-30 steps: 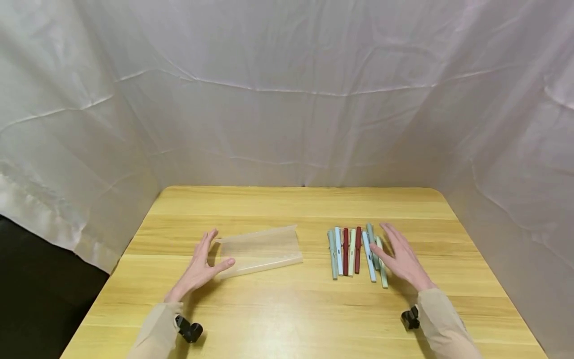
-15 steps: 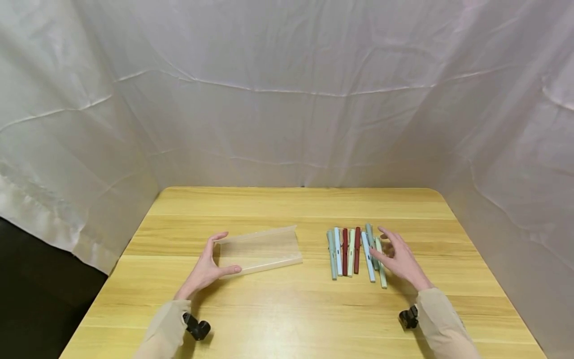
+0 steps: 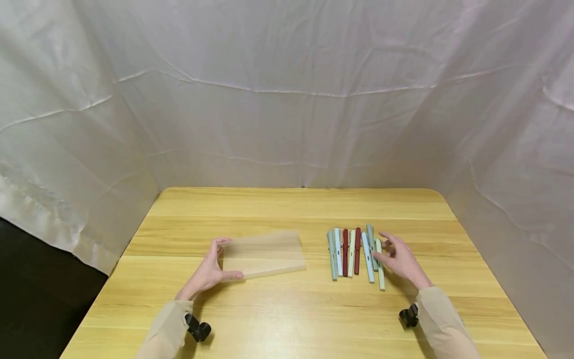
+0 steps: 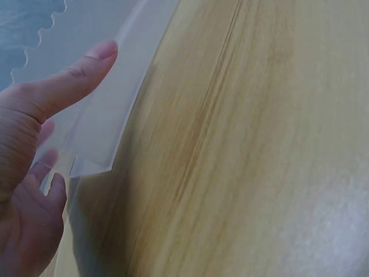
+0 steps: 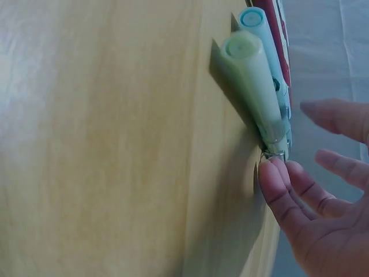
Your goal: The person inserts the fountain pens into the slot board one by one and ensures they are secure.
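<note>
My left hand (image 3: 208,271) grips the left end of a clear plastic rack (image 3: 264,254), thumb on its near side and fingers at its far side. In the left wrist view the rack (image 4: 106,121) shows a scalloped edge and casts a shadow on the table. Over the pens, my right hand (image 3: 401,262) pinches a pale green pen (image 3: 380,269) near its clip. The right wrist view shows the thumb and a bent finger at the clip of this pen (image 5: 253,81), with the other fingers spread. A light blue pen (image 3: 367,257) and a teal pen (image 3: 370,237) lie beside it.
To the left of these lies a row of several more pens, among them a dark red pen (image 3: 357,252) and a teal pen (image 3: 332,254). The wooden table (image 3: 278,319) is bounded by pale cloth (image 3: 287,124) at the back and sides.
My left hand has moved right, closed on the rack and shifted it slightly towards me. The right hand's fingers have drawn in, and the pale green pen has swung straighter.
</note>
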Motion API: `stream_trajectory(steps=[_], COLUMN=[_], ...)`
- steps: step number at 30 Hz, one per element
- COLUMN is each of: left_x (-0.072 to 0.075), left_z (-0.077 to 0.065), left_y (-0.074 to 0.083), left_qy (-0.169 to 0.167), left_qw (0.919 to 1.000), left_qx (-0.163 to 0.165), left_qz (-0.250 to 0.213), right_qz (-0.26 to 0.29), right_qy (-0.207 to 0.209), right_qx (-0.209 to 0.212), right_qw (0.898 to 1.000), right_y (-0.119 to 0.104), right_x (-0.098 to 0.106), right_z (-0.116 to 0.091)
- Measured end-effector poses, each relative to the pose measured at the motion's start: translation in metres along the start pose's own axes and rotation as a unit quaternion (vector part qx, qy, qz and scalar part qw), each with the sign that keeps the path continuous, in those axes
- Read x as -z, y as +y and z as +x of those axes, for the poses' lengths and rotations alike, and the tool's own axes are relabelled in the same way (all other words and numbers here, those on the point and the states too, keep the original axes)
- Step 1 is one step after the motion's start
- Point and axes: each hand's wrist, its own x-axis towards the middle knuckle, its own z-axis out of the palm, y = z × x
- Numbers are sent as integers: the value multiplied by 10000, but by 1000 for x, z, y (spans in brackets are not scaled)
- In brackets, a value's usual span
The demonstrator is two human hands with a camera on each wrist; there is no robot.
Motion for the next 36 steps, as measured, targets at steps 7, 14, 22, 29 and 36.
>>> stream_trajectory(steps=[7, 14, 22, 29, 36], left_x=[-4, -3, -8, -11, -11], left_z=[-1, -8, -6, -5, -4], left_y=[5, 29, 14, 3, 4], left_qy=[-203, -213, -186, -190, -179], left_qw=[9994, 9987, 9988, 9990, 9991], left_qx=[-256, -473, -426, -367, -316], left_qz=[68, -23, 162, 175, 241], right_qz=[22, -186, -88, -8, -69], right_qy=[-180, -235, -368, -575, -812], right_qx=[-331, -418, -529, -605, -644], right_qw=[9993, 9987, 9979, 9965, 9946], right_y=[1, 4, 5, 8, 11], right_x=[0, 0, 3, 5, 7], right_z=[2, 10, 17, 22, 30])
